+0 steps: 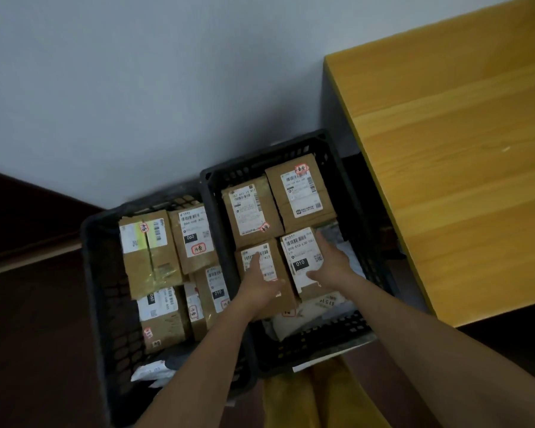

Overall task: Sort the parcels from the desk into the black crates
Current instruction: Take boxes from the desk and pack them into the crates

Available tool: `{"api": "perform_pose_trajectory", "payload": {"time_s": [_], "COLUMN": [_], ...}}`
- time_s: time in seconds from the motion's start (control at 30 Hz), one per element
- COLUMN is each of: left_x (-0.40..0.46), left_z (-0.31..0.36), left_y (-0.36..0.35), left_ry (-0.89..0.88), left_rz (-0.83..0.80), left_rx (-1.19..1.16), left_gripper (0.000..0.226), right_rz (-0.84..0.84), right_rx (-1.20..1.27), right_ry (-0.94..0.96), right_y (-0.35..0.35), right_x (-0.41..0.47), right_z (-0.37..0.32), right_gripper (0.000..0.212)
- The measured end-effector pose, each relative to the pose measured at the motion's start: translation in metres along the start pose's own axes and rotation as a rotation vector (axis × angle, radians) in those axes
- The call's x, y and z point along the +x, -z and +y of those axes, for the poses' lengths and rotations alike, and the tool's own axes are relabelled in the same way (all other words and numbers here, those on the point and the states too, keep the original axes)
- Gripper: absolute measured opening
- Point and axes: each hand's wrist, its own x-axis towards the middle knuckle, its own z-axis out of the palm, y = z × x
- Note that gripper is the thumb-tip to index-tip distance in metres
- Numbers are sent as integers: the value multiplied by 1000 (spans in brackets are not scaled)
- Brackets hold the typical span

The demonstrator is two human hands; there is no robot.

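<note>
We see two black slatted plastic crates side by side on the dark floor, next to a yellow-edged wooden tabletop point(451, 168). The right crate point(357, 193) holds four brown cardboard parcels with white shipping labels, over pale soft mailers, one point(314, 307) printed with what looks like "81518". Both our hands reach into this crate. Our left hand point(261, 281) lies with fingers nearly straight on top of the near-left parcel point(280, 291), covering part of its barcode label; we cannot tell whether the thumb hooks the edge. Our right hand point(331, 264) spreads open against the near-right parcel point(301, 264), whose label reads "010 010-L30" with "010" in a black box. The far parcel point(300, 189) carries a red-outlined handwritten sticker. The left crate point(101, 273) holds more brown parcels; one label point(193, 234) reads "060-06B" and "060".
</note>
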Motion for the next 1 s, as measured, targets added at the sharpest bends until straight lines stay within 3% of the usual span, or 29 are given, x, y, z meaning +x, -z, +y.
{"api": "perform_pose_trajectory", "payload": {"time_s": [0.1, 0.23, 0.47, 0.73, 1.0], "left_x": [-21, -54, -106, -153, -187], "left_z": [21, 62, 144, 209, 279], "left_y": [17, 32, 19, -54, -163], "left_ry": [-121, -240, -465, -653, -713], "left_rz": [92, 169, 213, 195, 243], "left_rx": [222, 519, 697, 874, 1084], "left_gripper": [104, 105, 105, 99, 95], "right_rz": [26, 160, 434, 630, 698], "right_rx": [-111, -256, -357, -310, -229], "right_ry": [48, 117, 171, 60, -17], "right_y": [21, 58, 122, 189, 263], "right_x": [-25, -70, -141, -202, -252], "right_z": [-23, -54, -64, -3, 96], "right_gripper": [113, 111, 110, 110, 108]}}
